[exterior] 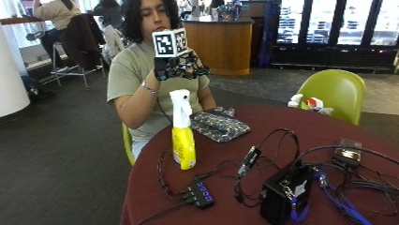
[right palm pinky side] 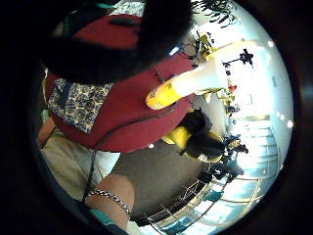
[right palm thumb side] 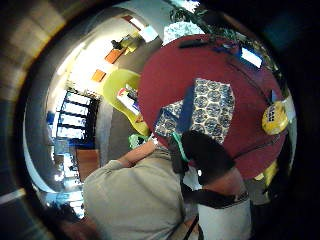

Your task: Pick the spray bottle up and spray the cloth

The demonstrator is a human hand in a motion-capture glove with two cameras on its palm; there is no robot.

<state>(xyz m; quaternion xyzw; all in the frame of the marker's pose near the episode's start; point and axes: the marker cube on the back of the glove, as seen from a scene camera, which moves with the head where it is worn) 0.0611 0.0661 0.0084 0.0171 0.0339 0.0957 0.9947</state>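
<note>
gloved right hand (exterior: 178, 66) raised at chest height above the surface (exterior: 324, 136), fingers loosely spread, holding nothing, spray bottle (exterior: 182, 131) upright near the surface's edge on the person's side, folded patterned cloth (exterior: 218, 124) just beside it, apart from hand

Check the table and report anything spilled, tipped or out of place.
Nothing stands out. The bottle stands upright on the table, untouched; the folded cloth lies flat beside it. The right hand is raised above both, holding nothing.
</note>
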